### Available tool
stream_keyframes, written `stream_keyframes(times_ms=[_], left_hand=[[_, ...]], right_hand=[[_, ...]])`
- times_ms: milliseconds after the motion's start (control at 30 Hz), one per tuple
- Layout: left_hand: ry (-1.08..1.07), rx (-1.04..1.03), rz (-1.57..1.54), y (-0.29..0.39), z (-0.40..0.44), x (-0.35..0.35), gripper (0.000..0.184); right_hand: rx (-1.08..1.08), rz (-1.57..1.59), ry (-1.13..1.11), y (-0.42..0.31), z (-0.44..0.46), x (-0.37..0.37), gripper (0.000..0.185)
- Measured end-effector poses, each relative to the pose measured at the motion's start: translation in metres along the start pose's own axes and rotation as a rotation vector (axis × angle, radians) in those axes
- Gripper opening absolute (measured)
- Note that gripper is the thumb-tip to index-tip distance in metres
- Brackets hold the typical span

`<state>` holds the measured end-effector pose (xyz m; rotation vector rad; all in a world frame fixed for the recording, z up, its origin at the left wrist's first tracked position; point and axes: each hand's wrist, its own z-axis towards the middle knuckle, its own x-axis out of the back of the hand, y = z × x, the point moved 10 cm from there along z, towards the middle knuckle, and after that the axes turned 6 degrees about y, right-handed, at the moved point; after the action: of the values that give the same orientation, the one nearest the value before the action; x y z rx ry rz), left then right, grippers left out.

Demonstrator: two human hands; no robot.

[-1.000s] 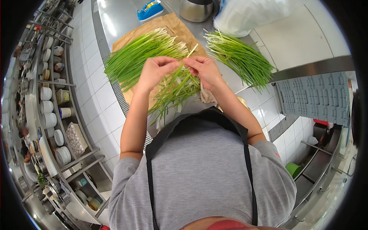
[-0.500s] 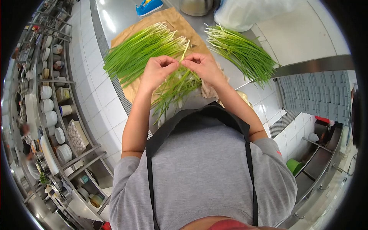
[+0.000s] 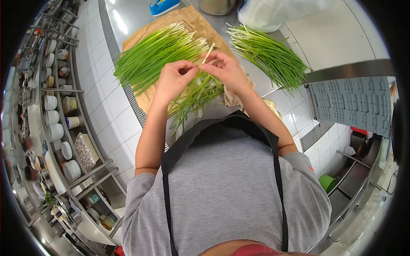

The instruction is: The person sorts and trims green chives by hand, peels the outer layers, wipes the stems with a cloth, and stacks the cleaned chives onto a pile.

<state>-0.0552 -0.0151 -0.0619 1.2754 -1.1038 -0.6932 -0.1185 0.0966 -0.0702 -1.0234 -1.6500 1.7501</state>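
Observation:
A single thin green onion point(image 3: 208, 53), pale end pointing up and away, is between my two hands. My left hand point(image 3: 176, 79) is closed in a pinch, thumb against forefinger, at the stalk's lower part; the exact grip is hidden. My right hand point(image 3: 226, 71) has its thumb and fingers around the pale part, slightly blurred. Left of the hands lies a big pile of green onions point(image 3: 156, 55) on brown paper point(image 3: 188, 17). Under my wrists is a loose heap of trimmings and peeled leaves point(image 3: 198, 96). A second bunch of green onions point(image 3: 269, 57) lies to the right on the metal table.
A blue tape dispenser point(image 3: 164, 6), a metal pot point(image 3: 218, 5) and a clear plastic bag point(image 3: 267, 15) stand at the far side. A crumpled cloth or paper point(image 3: 232, 98) lies by my right wrist. Shelves with dishes point(image 3: 54, 132) run along the left.
The fingers of my right hand have lifted and spread a little around the pale part of the stalk. My left hand keeps its pinch in nearly the same place.

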Motion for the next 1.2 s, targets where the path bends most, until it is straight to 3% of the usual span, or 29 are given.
stream_keyframes(times_ms=[267,467,867,967,1067,1167,1200], left_hand=[[0.208,-0.352,0.555,0.058,-0.014,0.002,0.012],[0.142,-0.633,0.703,0.08,-0.02,-0.01,0.009],[0.482,-0.665,0.677,0.106,0.0,0.038,0.007],[0.481,-0.549,0.689,0.097,0.005,0.055,0.01],[0.176,-0.508,0.913,0.06,0.013,0.034,0.015],[0.221,-0.61,0.787,0.056,0.002,0.019,0.021],[0.173,-0.466,0.581,0.051,0.006,0.017,0.022]], right_hand=[[-0.074,-0.133,-0.08,0.022,-0.003,-0.003,0.009],[-0.068,-0.258,-0.091,0.021,-0.006,-0.003,0.012],[-0.156,-0.285,-0.142,0.045,-0.012,0.001,0.015],[-0.209,-0.277,-0.152,0.047,-0.016,0.001,0.014],[-0.272,-0.195,-0.122,0.046,-0.017,0.001,0.016],[-0.324,-0.093,-0.112,0.052,-0.015,-0.002,0.017],[-0.341,-0.057,-0.111,0.054,-0.016,-0.004,0.017]])
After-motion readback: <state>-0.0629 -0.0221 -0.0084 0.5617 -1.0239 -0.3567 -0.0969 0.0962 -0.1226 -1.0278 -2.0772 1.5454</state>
